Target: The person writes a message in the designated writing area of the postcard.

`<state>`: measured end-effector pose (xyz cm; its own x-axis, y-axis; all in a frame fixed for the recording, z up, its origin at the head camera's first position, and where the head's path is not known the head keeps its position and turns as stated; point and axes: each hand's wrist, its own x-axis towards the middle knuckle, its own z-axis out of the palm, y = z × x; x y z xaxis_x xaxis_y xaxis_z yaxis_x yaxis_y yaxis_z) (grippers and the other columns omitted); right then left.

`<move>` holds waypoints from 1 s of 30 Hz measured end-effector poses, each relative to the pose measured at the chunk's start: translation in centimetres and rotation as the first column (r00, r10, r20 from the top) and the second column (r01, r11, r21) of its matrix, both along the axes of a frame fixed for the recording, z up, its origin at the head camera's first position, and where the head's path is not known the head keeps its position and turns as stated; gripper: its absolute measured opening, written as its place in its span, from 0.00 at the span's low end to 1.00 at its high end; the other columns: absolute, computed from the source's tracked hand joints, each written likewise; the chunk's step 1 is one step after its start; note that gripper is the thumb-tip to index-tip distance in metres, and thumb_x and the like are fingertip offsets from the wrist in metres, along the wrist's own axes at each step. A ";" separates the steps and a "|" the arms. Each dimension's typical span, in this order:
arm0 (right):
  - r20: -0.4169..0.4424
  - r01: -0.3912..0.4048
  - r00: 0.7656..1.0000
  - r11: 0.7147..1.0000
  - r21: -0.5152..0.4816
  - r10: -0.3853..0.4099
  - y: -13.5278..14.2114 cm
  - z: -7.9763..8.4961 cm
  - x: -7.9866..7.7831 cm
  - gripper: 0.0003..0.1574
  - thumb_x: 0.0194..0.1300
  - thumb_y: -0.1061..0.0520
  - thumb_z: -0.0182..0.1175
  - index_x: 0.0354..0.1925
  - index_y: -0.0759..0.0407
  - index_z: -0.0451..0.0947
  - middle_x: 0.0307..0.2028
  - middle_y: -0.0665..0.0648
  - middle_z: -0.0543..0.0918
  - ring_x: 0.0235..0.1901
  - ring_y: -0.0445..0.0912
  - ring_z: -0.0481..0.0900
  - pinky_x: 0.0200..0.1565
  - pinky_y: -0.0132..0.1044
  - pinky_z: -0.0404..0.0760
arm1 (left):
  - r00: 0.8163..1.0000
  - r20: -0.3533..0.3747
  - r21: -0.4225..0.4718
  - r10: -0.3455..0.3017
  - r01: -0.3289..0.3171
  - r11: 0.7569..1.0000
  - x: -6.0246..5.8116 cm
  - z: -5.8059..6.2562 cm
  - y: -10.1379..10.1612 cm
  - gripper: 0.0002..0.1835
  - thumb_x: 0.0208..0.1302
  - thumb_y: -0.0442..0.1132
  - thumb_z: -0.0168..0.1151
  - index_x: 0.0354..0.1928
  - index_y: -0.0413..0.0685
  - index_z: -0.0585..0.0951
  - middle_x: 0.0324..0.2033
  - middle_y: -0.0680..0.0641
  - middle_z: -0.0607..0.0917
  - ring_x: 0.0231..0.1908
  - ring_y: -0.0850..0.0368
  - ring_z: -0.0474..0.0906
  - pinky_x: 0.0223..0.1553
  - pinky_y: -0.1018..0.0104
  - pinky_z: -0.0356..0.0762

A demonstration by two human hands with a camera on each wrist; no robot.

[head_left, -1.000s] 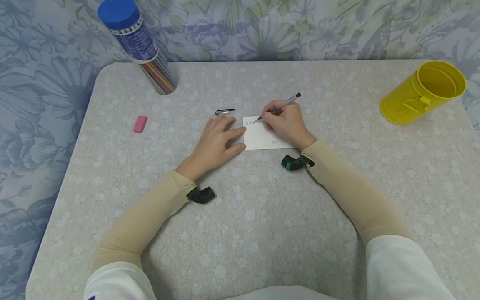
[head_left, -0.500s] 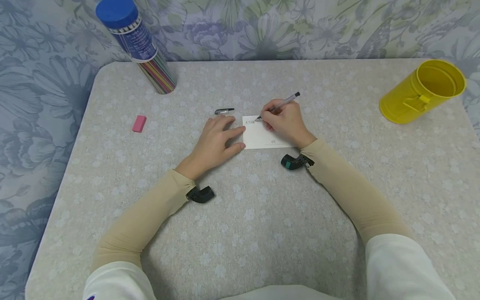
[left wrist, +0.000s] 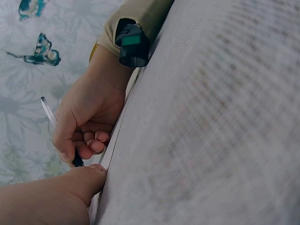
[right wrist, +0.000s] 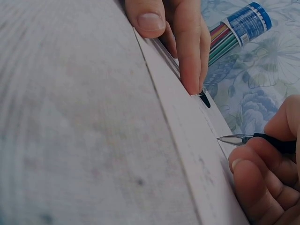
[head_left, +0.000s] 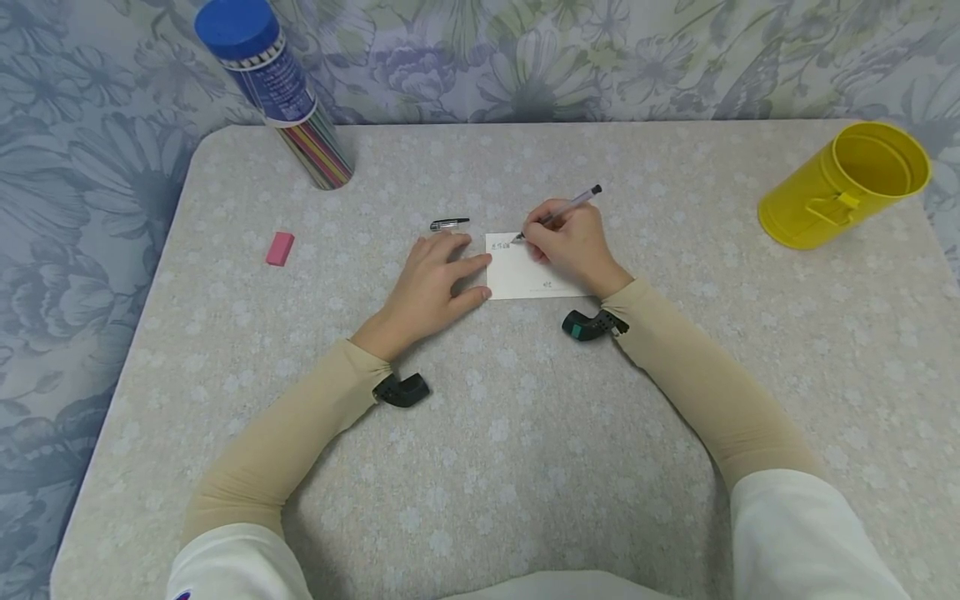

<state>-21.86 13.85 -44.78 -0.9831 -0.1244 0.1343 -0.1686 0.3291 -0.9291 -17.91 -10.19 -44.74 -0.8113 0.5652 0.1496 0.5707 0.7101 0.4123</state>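
A small white card (head_left: 517,275) lies on the table, with a short row of handwritten characters at its upper left and a small mark near its lower edge. My right hand (head_left: 573,242) pinches a pen (head_left: 577,200) with a clear barrel and dark grip. In the right wrist view the metal tip of the pen (right wrist: 232,139) is at the card's surface. My left hand (head_left: 431,283) rests with fingers spread, thumb and index fingertip on the card's left edge. Just beyond that hand lies a black-and-clear pen cap (head_left: 450,223).
A pink eraser (head_left: 280,248) lies to the left. At the back left stands a clear tube of coloured pencils (head_left: 315,150) with a blue lid. An open yellow canister (head_left: 810,204) stands at the back right. A patterned cloth covers the table (head_left: 480,467).
Both hands, the card and the cap keep their places. The pen tip stays at the end of the written row; any stroke is too small to make out.
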 end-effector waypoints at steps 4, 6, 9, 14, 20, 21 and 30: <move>0.002 -0.001 1.000 1.000 -0.003 0.001 0.0 -0.2 -0.1 0.08 0.62 0.63 0.60 0.29 0.61 0.85 0.15 0.55 0.79 0.14 0.43 0.73 0.19 0.30 0.72 | 1.000 0.003 -0.007 0.001 -0.001 1.000 0.0 0.0 0.0 0.27 0.68 0.52 0.66 0.65 0.49 0.81 0.69 0.35 0.73 0.73 0.33 0.62 0.73 0.28 0.53; 0.004 0.000 1.000 1.000 0.001 0.000 0.0 -0.2 -0.1 0.08 0.62 0.63 0.60 0.29 0.61 0.85 0.15 0.55 0.79 0.14 0.42 0.73 0.19 0.30 0.71 | 1.000 0.003 -0.010 0.002 -0.002 1.000 0.0 0.0 0.0 0.27 0.68 0.52 0.66 0.65 0.49 0.81 0.69 0.35 0.73 0.73 0.34 0.62 0.73 0.28 0.52; 0.009 0.001 1.000 1.000 0.009 -0.001 0.0 -0.1 -0.1 0.08 0.62 0.62 0.60 0.29 0.60 0.84 0.15 0.54 0.79 0.14 0.42 0.73 0.19 0.30 0.71 | 1.000 0.004 -0.011 0.002 -0.002 1.000 0.0 0.0 0.1 0.27 0.68 0.52 0.66 0.65 0.49 0.81 0.69 0.35 0.73 0.73 0.34 0.62 0.73 0.28 0.52; 0.013 0.002 1.000 1.000 0.026 -0.002 0.0 0.1 0.1 0.08 0.62 0.62 0.60 0.29 0.60 0.85 0.15 0.54 0.79 0.14 0.42 0.73 0.19 0.30 0.71 | 1.000 0.007 -0.011 0.005 -0.004 1.000 0.0 0.0 0.1 0.27 0.68 0.52 0.66 0.65 0.49 0.81 0.69 0.36 0.73 0.74 0.33 0.61 0.73 0.28 0.52; 0.004 -0.001 1.000 1.000 0.028 0.000 0.0 0.1 0.1 0.08 0.62 0.62 0.60 0.29 0.61 0.85 0.16 0.53 0.80 0.14 0.42 0.74 0.19 0.30 0.72 | 1.000 0.010 -0.006 0.005 -0.005 1.000 0.0 0.1 0.1 0.27 0.68 0.52 0.66 0.65 0.49 0.81 0.69 0.35 0.73 0.74 0.33 0.61 0.73 0.28 0.52; 0.002 0.000 1.000 1.000 0.029 0.000 0.0 0.0 0.1 0.08 0.62 0.62 0.60 0.29 0.60 0.85 0.16 0.53 0.80 0.14 0.42 0.74 0.20 0.30 0.72 | 1.000 0.011 -0.005 0.005 -0.005 1.000 0.0 0.1 0.1 0.27 0.68 0.52 0.66 0.65 0.49 0.81 0.69 0.35 0.73 0.74 0.33 0.61 0.73 0.28 0.52; -0.004 -0.003 1.000 1.000 0.011 0.003 0.1 -0.1 0.0 0.08 0.63 0.62 0.61 0.30 0.61 0.85 0.17 0.54 0.81 0.15 0.43 0.76 0.20 0.30 0.74 | 1.000 0.011 -0.003 0.005 -0.005 1.000 0.1 0.2 0.1 0.27 0.69 0.51 0.66 0.65 0.48 0.81 0.69 0.35 0.73 0.74 0.33 0.61 0.73 0.28 0.52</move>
<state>-21.87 13.91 -44.84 -0.9822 -0.1290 0.1368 -0.1733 0.3388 -0.9248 -17.83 -10.13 -44.59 -0.8159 0.5612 0.1392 0.5625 0.7145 0.4160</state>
